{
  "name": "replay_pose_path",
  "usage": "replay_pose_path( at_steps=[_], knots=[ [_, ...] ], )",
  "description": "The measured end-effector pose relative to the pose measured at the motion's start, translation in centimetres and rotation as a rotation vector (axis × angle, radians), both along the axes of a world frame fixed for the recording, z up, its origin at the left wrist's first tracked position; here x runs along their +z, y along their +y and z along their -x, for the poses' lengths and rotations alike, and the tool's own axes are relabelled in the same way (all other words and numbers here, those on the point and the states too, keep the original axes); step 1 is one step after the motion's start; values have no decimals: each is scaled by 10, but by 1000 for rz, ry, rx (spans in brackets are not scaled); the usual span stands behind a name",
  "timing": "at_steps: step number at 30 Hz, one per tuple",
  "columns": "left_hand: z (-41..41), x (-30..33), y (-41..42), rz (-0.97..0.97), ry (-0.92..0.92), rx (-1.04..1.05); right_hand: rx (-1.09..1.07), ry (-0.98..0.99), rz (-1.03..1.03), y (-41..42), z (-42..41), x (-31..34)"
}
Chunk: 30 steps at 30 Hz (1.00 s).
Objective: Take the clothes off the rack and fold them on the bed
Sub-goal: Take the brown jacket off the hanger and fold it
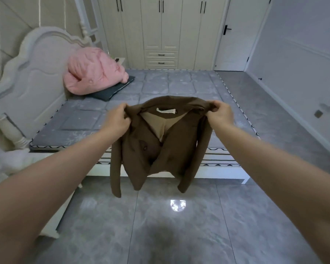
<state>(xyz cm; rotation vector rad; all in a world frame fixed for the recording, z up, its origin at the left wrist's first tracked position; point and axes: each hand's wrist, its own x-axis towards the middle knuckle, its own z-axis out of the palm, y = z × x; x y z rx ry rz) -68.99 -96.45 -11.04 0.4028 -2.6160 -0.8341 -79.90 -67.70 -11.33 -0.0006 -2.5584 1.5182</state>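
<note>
A: Item status?

B: The brown jacket (166, 141) hangs in the air in front of the person, between them and the near edge of the bed (171, 86), above the grey tiled floor (179, 225). It is not yet on the mattress. The open front and the tan lining face the camera; the collar label is visible at the top.

A: Orientation and long axis?

B: Long axis vertical: collar up, hem down. Both sleeves hang straight at the sides. The shoulder line runs roughly level, left to right.

A: Hand state?

B: The left hand (118, 119) has its fingers curled tight on the left shoulder seam. The right hand (218, 111) pinches the right shoulder in the same way. Both arms are extended.

A: Procedure for the step in hand?

B: In my judgement the step is transfer to the bed. Keep both grips level so the shoulder line stays taut. Carry the garment forward over the mattress, let the hem touch down first, then lower the collar away from you so the body lies flat. Lay it on the open quilted area, well apart from the pink pillow (93, 71) and the dark cushion (114, 88) near the headboard (27, 73). Smooth the sleeves outward before folding
</note>
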Motion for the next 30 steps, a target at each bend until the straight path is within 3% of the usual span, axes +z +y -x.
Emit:
replay_pose_path(
  at_steps=[6, 12, 17, 21, 23, 27, 30],
  knots=[
    [49, -3, -27, 131, 99, 21, -45, 120, -120, -16, 30, -3],
    [100, -22, -37, 295, 84, 88, -111, 2, -259, -29, 82, -17],
    [156, -48, -42, 94, -40, -46, 51, -4, -233, -22, 147, -51],
    [193, -62, -37, 40, -12, -51, 202, -22, -267, -17, 191, -69],
    [212, -70, -36, 16, 10, -62, 225, -50, -190, -17, 211, -77],
    [238, -80, -32, 84, 26, -42, 230, -13, -126, -20, 236, -95],
    [253, -82, -37, 155, 44, -85, 268, 30, -258, -19, 260, -106]
  ],
)
